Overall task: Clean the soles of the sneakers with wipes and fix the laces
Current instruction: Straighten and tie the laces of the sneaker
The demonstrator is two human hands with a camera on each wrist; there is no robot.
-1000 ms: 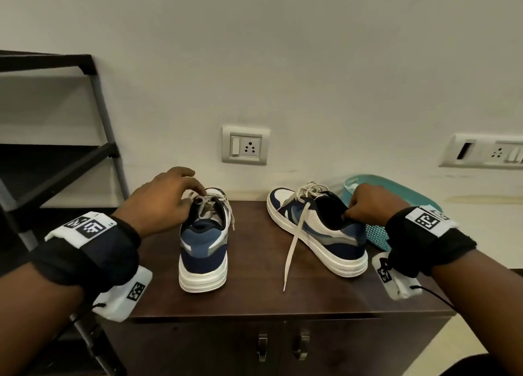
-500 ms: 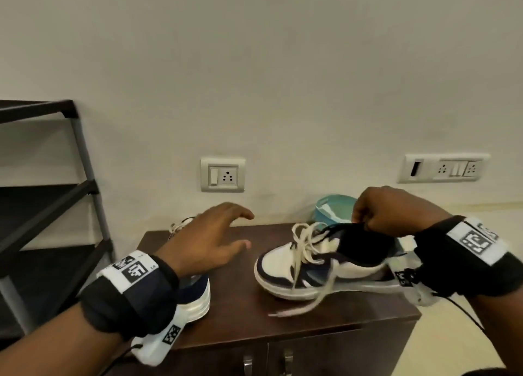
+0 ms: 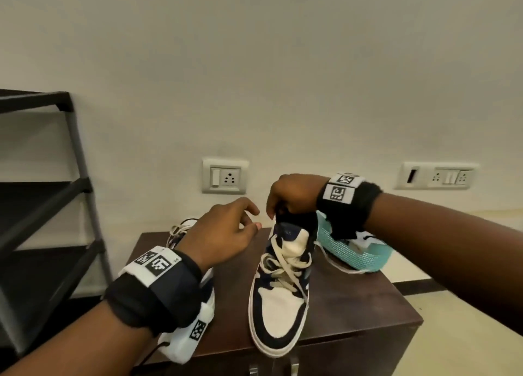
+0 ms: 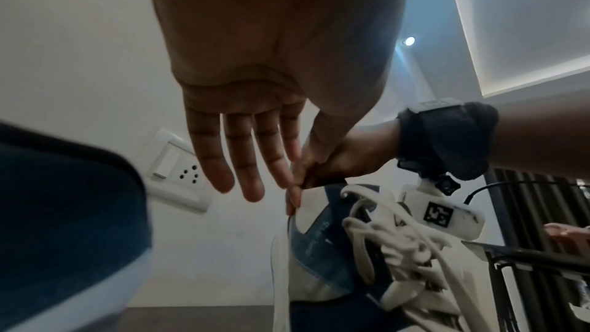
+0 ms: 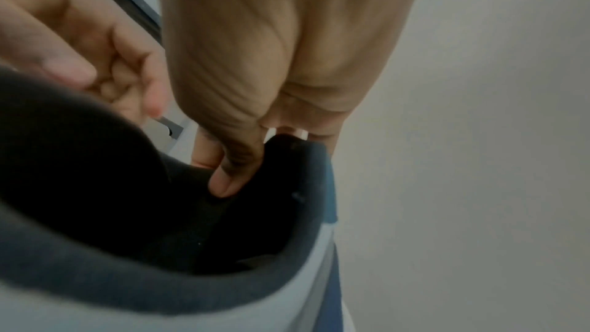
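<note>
Right hand pinches sneaker collar — toe toward camera; left hand fingers loose.

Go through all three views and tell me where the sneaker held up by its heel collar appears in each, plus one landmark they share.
Head: the held sneaker is centre-low, toe toward the camera, heel raised by the right hand.
Left wrist: lower right, its side and white laces beyond the open left hand.
Right wrist: only its dark collar lining, across the lower left, pinched by the right hand.
Shared landmark: the right hand's grip on the collar.
</note>
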